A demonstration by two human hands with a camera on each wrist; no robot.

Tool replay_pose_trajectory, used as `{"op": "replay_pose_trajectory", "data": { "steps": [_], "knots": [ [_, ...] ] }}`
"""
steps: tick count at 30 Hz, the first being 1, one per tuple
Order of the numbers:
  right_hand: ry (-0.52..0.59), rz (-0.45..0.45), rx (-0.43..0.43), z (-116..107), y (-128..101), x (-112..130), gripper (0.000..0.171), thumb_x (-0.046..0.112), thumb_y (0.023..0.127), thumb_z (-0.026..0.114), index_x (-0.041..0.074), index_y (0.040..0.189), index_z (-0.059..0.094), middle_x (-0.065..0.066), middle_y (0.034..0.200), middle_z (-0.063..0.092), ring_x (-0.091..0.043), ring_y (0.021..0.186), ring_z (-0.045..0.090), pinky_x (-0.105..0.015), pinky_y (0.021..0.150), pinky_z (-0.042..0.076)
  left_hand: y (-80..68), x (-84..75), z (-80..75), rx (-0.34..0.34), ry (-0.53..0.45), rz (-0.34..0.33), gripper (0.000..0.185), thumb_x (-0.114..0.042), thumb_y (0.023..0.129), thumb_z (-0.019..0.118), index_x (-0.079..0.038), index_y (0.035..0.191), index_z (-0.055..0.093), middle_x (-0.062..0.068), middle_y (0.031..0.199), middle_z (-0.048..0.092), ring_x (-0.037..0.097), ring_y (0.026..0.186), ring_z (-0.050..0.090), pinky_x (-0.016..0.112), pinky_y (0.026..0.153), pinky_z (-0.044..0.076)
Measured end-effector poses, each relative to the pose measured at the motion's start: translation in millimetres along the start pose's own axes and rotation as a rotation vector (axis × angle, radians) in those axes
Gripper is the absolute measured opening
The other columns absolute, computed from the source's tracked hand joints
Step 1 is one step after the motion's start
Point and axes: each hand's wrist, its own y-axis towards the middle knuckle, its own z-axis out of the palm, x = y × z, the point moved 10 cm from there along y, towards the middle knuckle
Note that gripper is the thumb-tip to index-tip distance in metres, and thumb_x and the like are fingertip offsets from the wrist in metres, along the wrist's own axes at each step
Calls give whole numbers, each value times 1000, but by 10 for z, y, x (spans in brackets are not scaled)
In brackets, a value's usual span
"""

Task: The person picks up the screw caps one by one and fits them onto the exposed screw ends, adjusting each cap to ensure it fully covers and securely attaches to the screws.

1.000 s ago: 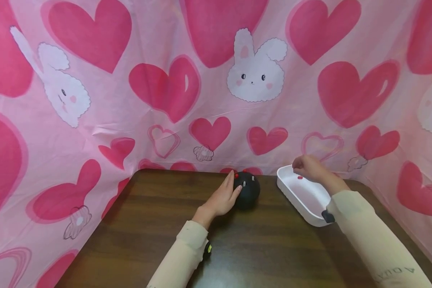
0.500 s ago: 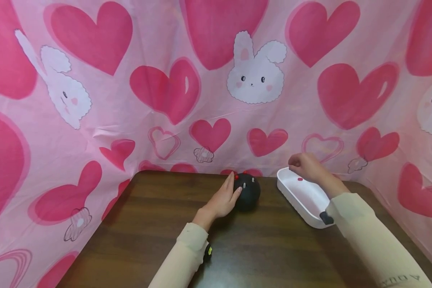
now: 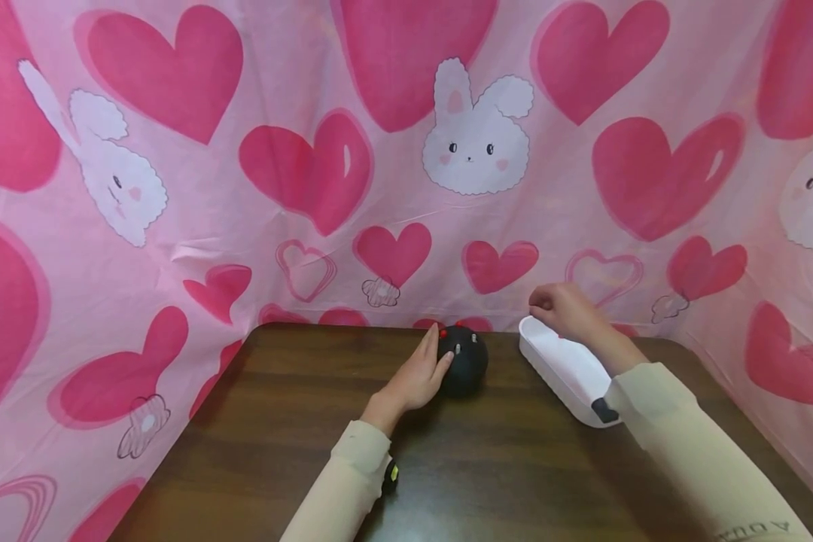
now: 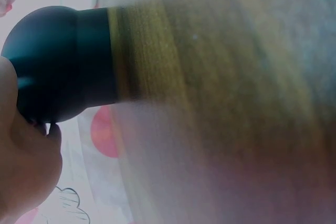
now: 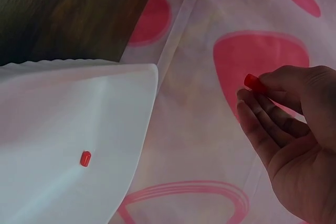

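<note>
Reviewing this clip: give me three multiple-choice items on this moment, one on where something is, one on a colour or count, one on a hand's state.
1. Where is the white tray relative to the black ball?
A. On the person's right of it
B. On the person's left of it
C. Stacked on top of it

2. How many small red pieces lie inside the tray in the right wrist view?
A. None
B. One
C. Four

3. What is the right hand doing?
A. Lying flat on the table
B. Gripping the ball
C. Pinching a small red piece

Answers: 1 A, the tray sits toward the right arm's side. 2 B, a single red piece in the tray shows on the white floor. 3 C, the fingertips pinch the held red piece.
</note>
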Motion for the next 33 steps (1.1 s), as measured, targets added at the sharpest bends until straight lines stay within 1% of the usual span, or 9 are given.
{"op": "replay_pose_trajectory", "data": {
  "steps": [5,8,12,16,20,23,26,29,33],
  "knots": [
    [22,0,-1,10,14,63,8,4,92,71,-1,97,76,-13,89,74,-28,81,69,-51,81,60,3,15,18,7,3,-2,78,-53,109,31,-9,165,-2,8,173,3,23,158,13,42,125,18],
    [35,27,15,31,17,55,11,6,92,72,1,101,76,-13,93,74,-28,83,69,-49,81,61,7,12,15,3,-1,2,78,-53,109,30,-8,165,-1,8,173,3,23,158,13,42,125,18],
    [19,45,22,42,28,70,13,8,92,73,3,103,77,-11,95,74,-26,85,70,-46,80,62,7,1,8,7,-6,0,79,-54,109,30,-9,165,-2,7,173,2,22,158,13,42,125,18],
    [-11,13,6,37,43,180,10,8,91,74,3,99,77,-10,90,74,-26,81,69,-46,77,61,-2,-16,-2,6,-4,6,78,-52,109,31,-7,165,-1,8,173,3,22,158,11,41,126,17],
    [-7,0,-6,66,58,270,9,10,92,74,5,98,78,-8,87,74,-24,79,68,-45,75,61,-21,-14,-16,1,2,5,77,-49,110,33,-4,164,2,9,173,4,22,158,10,39,126,16],
    [11,5,-35,78,67,286,6,9,92,74,5,95,77,-8,86,74,-23,77,68,-44,74,62,-28,-11,-18,2,-1,6,78,-50,109,33,-3,164,3,9,173,4,22,158,11,40,126,16],
    [26,20,-80,64,67,282,5,8,91,74,4,94,77,-9,85,74,-24,76,68,-44,73,62,-20,-13,-12,6,-10,10,78,-52,109,32,-5,165,2,8,173,4,22,158,11,41,126,17],
    [47,41,-117,46,61,278,7,9,91,75,4,94,78,-10,85,75,-25,76,69,-44,73,62,-9,-13,-4,5,-8,15,78,-52,109,32,-7,165,1,8,173,3,22,158,10,41,126,17],
    [78,64,-143,29,58,290,9,10,92,75,3,96,79,-12,87,76,-26,77,70,-43,71,62,-5,0,4,1,-4,9,78,-51,109,32,-7,165,0,8,173,3,21,158,10,39,126,16]
  ]
}}
